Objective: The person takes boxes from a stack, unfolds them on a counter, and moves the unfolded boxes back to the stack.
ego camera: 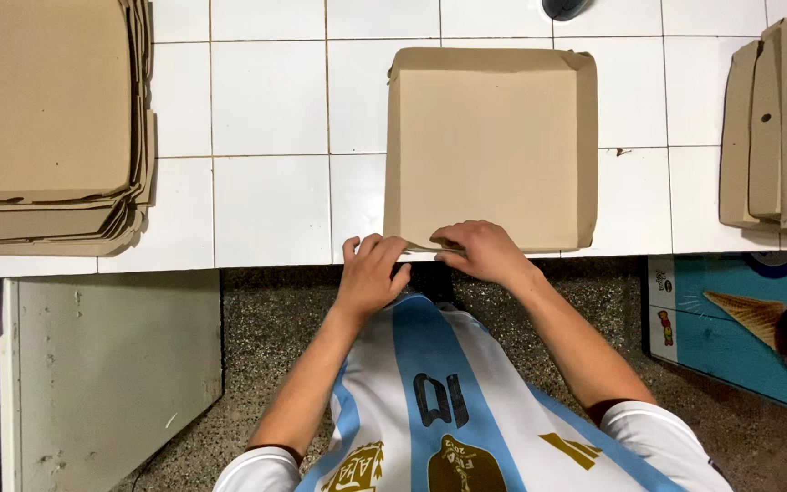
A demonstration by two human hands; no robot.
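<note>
Two hands work at the white tiled counter's [266, 100] front edge, where a brown cardboard box [489, 146] lies. Right hand [483, 252] pinches its near flap; left hand [371, 271] curls loosely just beside, gripping nothing visible.

Flat cardboard stack [47, 128] far left, folded boxes [781, 128] right, white tiled counter [270, 100].

Cardboard boxes across the white tiled counter [266, 100].
A square brown box [489, 146] sits at the near edge; flat blanks [47, 118] stack at the left edge, folded boxes [781, 128] at the right; below, perhaps a blue ice-cream sign [740, 328].
</note>
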